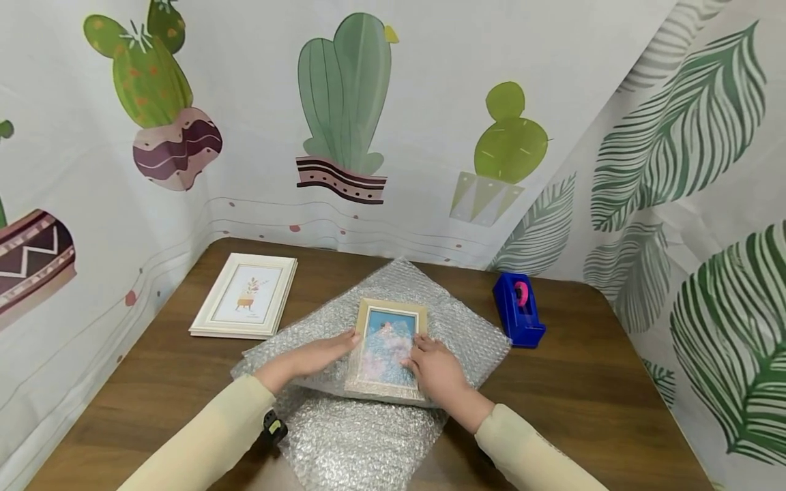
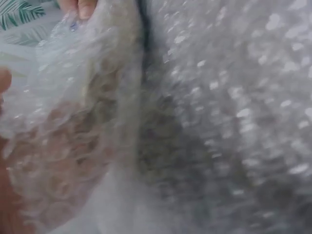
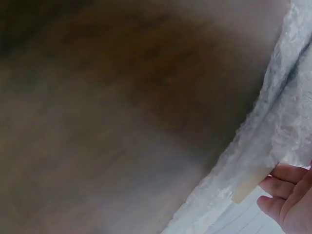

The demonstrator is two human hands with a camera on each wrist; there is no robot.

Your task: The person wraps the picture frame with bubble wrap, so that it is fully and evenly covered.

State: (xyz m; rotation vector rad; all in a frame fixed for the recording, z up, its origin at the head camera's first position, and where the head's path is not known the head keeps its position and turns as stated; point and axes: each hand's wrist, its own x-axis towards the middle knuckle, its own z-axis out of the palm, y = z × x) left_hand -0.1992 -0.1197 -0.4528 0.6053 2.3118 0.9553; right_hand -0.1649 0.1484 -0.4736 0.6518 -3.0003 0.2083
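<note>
A picture frame (image 1: pixel 361 315) with a pale wooden border and a blue and pink picture lies on a sheet of bubble wrap (image 1: pixel 457 300). A layer of the wrap covers the lower part of the frame. At the frame's left edge, my left hand (image 1: pixel 316 356) rests with extended fingers; its thumb is hidden in the head view. My right hand (image 1: pixel 437 368) presses at the right edge, its thumb over the picture. The right wrist view shows slightly bent fingers (image 3: pixel 287 183) against the frame's corner (image 3: pixel 249 185). Blurred wrap (image 2: pixel 234 122) fills most of the left wrist view.
White frames (image 1: pixel 285 286) lie stacked at the back left, the top one with a plant picture. A blue tape dispenser (image 1: pixel 510 307) with a pink core stands at the back right. More bubble wrap (image 1: pixel 362 443) extends toward the front of the wooden table (image 1: pixel 589 382).
</note>
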